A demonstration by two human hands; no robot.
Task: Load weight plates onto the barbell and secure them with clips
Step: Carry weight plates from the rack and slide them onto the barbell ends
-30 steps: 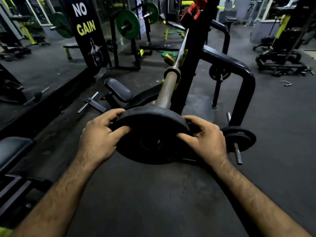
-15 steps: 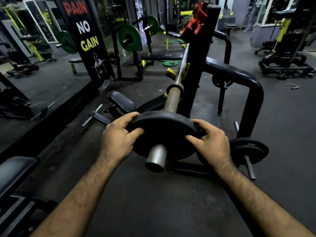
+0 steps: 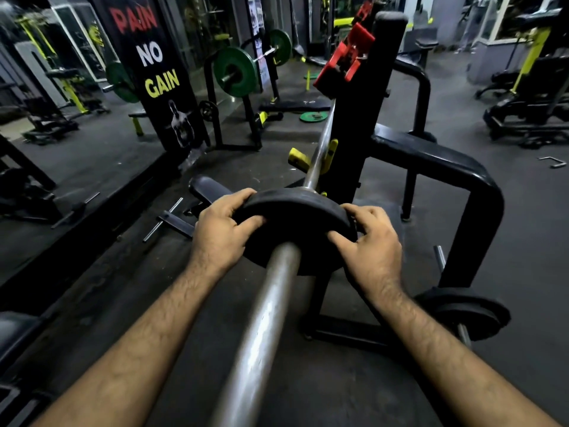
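Gripping a black weight plate (image 3: 295, 223) from both sides, the left hand (image 3: 220, 234) and right hand (image 3: 374, 245) hold it on the sleeve of the barbell (image 3: 264, 328), which passes through its centre hole and runs toward the near edge. Each hand's fingers curl over the rim — thumbs pressed on the near face, the other fingers wrapped behind it. Beyond the plate, the thinner bar runs far and up past a black rack upright (image 3: 366, 118), where a red clip (image 3: 345, 61) sits near the top. Low on the right, another black plate (image 3: 471, 312) hangs on a storage peg. Far left, a green plate (image 3: 235, 72) is loaded on another bar.
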